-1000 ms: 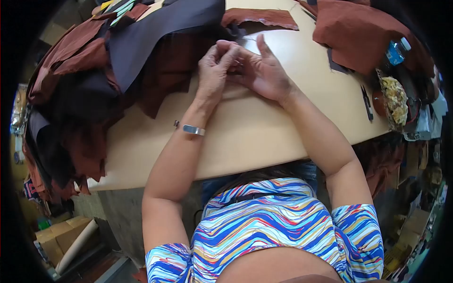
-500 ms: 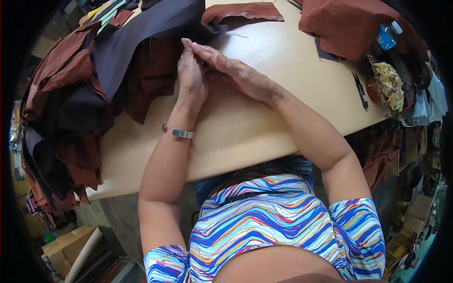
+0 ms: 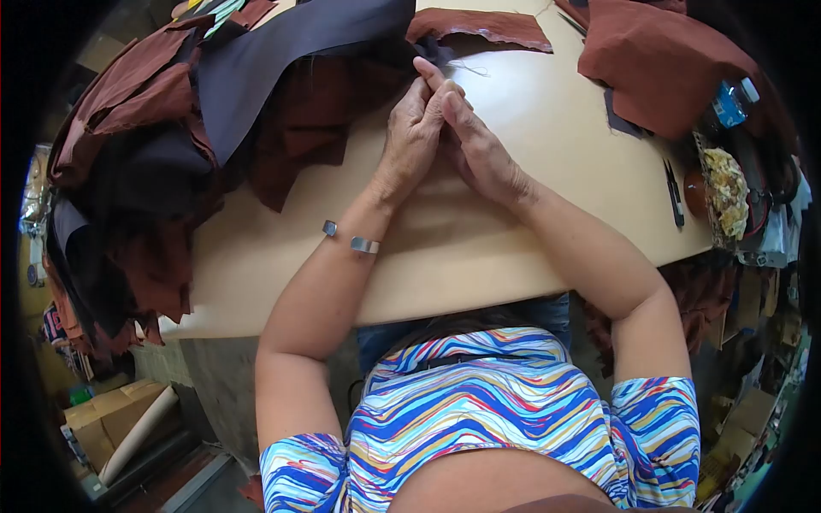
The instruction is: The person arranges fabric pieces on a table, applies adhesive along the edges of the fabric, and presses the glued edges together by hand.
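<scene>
My left hand (image 3: 412, 137) and my right hand (image 3: 483, 154) are pressed together above the pale table (image 3: 479, 265), palms facing, with the fingers bunched at the top. No object shows between them, though the inner palms are hidden. A metal cuff bracelet (image 3: 365, 245) is on my left wrist. Dark grey cloth (image 3: 256, 77) lies over reddish-brown cloth just left of my left hand. Beyond the fingertips is a strip of brown cloth (image 3: 483, 28) with loose threads near it.
More brown cloth (image 3: 658, 64) lies at the back right, beside a blue-labelled bottle (image 3: 734, 103). Black tweezers or snips (image 3: 674, 193) rest near the right edge, next to a yellowish lumpy item (image 3: 725, 195). Cloth hangs over the table's left edge.
The hands have gone from loosely touching with spread right fingers to pressed together, and their fingers have shifted against each other. The camera view has swung slightly back and forth.
</scene>
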`<state>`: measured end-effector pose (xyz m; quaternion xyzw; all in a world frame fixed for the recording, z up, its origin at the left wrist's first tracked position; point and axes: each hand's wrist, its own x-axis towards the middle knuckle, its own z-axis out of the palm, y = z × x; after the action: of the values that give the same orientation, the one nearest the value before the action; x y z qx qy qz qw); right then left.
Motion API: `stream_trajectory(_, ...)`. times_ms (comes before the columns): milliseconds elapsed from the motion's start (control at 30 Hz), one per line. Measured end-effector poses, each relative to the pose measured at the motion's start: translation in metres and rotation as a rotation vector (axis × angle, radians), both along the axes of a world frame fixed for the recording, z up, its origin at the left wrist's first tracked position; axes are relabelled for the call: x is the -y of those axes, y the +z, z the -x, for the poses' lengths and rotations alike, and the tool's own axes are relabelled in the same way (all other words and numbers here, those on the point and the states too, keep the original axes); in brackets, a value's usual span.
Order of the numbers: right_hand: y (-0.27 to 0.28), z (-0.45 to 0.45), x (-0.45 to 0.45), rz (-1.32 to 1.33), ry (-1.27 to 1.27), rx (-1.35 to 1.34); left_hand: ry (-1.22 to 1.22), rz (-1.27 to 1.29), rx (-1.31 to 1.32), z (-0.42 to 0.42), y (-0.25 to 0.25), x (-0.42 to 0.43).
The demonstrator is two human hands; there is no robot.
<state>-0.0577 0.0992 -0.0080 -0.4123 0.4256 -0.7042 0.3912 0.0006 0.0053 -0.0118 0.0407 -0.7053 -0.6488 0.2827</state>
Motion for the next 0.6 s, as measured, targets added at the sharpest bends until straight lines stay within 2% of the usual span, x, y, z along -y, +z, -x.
stream_trajectory(100,0.003,0.000,-0.001,-0.032,0.003,-0.139,0.045,-0.167,-0.007,-0.005,0.004,-0.003)
stream_trajectory(133,0.008,-0.002,-0.002,-0.051,0.002,-0.192,0.110,-0.112,-0.016,-0.003,0.002,-0.003)
stream_trajectory(233,0.006,-0.003,-0.002,-0.073,-0.067,-0.402,0.125,-0.171,0.035,-0.008,0.014,-0.007)
stream_trajectory(367,0.004,-0.003,-0.005,-0.096,-0.054,-0.288,0.143,-0.092,0.042,-0.003,0.012,-0.007)
stream_trajectory(467,-0.001,0.001,-0.006,-0.034,-0.089,-0.243,0.057,-0.028,0.072,0.001,0.008,-0.004)
stream_trajectory(567,0.010,0.001,-0.009,-0.084,-0.034,-0.046,0.094,0.033,0.017,0.005,0.002,-0.006)
stream_trajectory(600,0.009,0.002,-0.006,-0.068,-0.082,0.008,0.133,0.056,0.129,0.005,0.004,-0.009)
